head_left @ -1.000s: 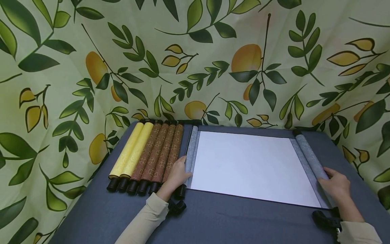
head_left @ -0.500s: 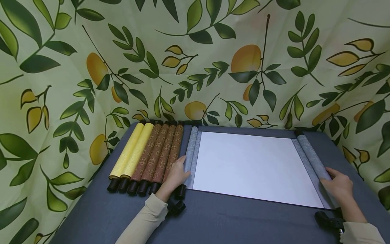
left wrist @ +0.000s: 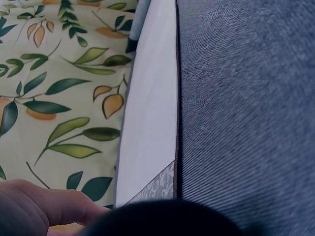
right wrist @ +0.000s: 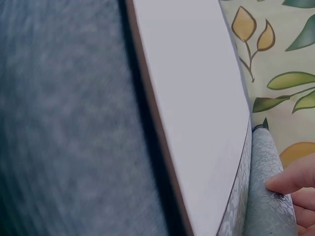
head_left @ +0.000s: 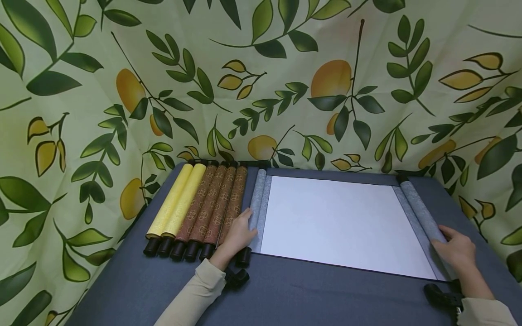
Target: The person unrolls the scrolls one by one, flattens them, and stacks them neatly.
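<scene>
A hanging scroll (head_left: 338, 222) lies spread out on the blue-grey cloth, its white sheet face up between pale blue brocade ends. My left hand (head_left: 236, 233) grips the rolled left end (head_left: 257, 194) near its front, thumb on the inner side. A black knob (head_left: 243, 256) sticks out in front of that roll. At the other side my right hand (head_left: 458, 249) holds the rolled right end (head_left: 422, 208). The right wrist view shows the thumb (right wrist: 285, 182) pressing on the patterned roll. In the left wrist view only part of the left hand (left wrist: 49, 204) shows.
Two yellow rolled scrolls (head_left: 175, 199) and several brown patterned ones (head_left: 210, 203) lie side by side, left of the spread scroll. Behind the table (head_left: 310, 294) hangs a leaf-print cloth (head_left: 285, 68). Black wrist straps (head_left: 236, 277) sit on both arms.
The scroll's left roller has turned, so its pale blue brocade now shows where a dark edge showed. My right hand and the right roll have shifted slightly right.
</scene>
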{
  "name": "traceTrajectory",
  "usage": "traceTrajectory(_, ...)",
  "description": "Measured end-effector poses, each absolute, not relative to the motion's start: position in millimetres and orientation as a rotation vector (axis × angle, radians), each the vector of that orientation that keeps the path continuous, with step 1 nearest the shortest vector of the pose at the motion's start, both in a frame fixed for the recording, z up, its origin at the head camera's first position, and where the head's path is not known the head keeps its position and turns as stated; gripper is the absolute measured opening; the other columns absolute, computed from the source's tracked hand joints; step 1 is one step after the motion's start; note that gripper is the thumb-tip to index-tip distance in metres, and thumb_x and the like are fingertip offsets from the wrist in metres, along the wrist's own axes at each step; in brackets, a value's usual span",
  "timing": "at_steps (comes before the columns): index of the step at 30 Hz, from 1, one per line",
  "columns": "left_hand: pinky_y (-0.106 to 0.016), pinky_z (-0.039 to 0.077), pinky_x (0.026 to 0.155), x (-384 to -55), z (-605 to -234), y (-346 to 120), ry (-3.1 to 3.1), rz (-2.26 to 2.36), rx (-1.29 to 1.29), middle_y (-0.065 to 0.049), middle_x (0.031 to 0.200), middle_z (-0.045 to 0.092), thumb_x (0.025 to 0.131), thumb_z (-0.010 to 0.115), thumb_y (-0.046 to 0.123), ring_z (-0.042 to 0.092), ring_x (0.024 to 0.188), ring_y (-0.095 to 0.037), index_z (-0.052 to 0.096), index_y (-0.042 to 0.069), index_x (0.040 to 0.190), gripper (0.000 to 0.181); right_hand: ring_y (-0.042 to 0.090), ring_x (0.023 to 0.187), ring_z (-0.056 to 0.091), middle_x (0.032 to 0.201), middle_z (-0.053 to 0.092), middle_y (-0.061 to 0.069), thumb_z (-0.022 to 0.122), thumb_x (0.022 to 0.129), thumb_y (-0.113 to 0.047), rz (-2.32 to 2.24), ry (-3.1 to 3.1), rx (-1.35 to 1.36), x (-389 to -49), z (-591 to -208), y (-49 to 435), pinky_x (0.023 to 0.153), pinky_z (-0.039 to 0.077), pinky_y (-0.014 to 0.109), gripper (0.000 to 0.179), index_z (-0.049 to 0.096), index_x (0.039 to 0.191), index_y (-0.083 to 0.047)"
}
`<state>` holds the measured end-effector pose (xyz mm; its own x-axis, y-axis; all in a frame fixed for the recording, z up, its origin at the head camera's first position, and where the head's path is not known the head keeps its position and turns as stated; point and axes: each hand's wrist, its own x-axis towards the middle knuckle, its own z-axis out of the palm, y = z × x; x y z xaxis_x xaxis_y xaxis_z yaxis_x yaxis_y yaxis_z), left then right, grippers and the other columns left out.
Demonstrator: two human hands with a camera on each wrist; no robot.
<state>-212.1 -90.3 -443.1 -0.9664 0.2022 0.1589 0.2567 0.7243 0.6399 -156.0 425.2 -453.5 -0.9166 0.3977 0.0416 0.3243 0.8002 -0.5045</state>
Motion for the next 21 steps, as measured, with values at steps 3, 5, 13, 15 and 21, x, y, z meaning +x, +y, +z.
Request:
traceTrajectory(3,-0.052,0.046,0.102,-211.2,-444.7,-88.2,-2.851,-1.078,-0.405,-0.038,0.14,0.044,0.078,0.065,-0.003,0.049,0.127,-0.05,0.047,-0.018,0.131,0.058,0.06,0.113,0.041,0.13,0.04,0.046,0.047,0.089,-0.012,0.745,-2.869,-0.56,-154.4,-454.4,427.3,0.091,0.039,0.063,0.055,0.037,0.135,0.017)
traceTrajectory(5,-0.052,0.047,0.1,-210.3,-445.8,-87.4,-2.851,-1.074,-0.423,-0.039,0.141,0.042,0.079,0.064,-0.004,0.048,0.127,-0.05,0.046,-0.019,0.132,0.058,0.061,0.113,0.041,0.13,0.039,0.047,0.046,0.09,-0.013,0.739,-2.891,-0.54,-153.6,-454.6,428.4,0.091,0.039,0.064,0.056,0.035,0.137,0.017)
traceTrajectory(13,-0.053,0.045,0.102,-206.6,-445.3,-86.4,-2.855,-1.092,-0.446,-0.042,0.142,0.036,0.082,0.062,-0.005,0.045,0.128,-0.052,0.042,-0.021,0.133,0.057,0.062,0.112,0.04,0.129,0.038,0.049,0.045,0.089,-0.013,0.74,-2.904,-0.489,-154.3,-453.2,428.3,0.09,0.039,0.065,0.057,0.034,0.137,0.018)
traceTrajectory(15,-0.053,0.045,0.102,-206.4,-445.3,-86.1,-2.861,-1.101,-0.443,-0.042,0.143,0.035,0.082,0.062,-0.006,0.045,0.129,-0.052,0.041,-0.021,0.134,0.057,0.062,0.113,0.039,0.13,0.036,0.049,0.044,0.09,-0.013,0.746,-2.912,-0.502,-153.9,-452.1,427.4,0.091,0.038,0.066,0.057,0.033,0.137,0.017)
traceTrajectory(21,-0.052,0.046,0.101,-206.4,-444.6,-85.7,-2.867,-1.11,-0.449,-0.042,0.144,0.035,0.083,0.061,-0.006,0.044,0.13,-0.052,0.041,-0.021,0.134,0.056,0.063,0.112,0.038,0.13,0.035,0.05,0.045,0.09,-0.013,0.726,-2.93,-0.513,-153.3,-453.4,427.8,0.091,0.037,0.067,0.058,0.032,0.137,0.017)
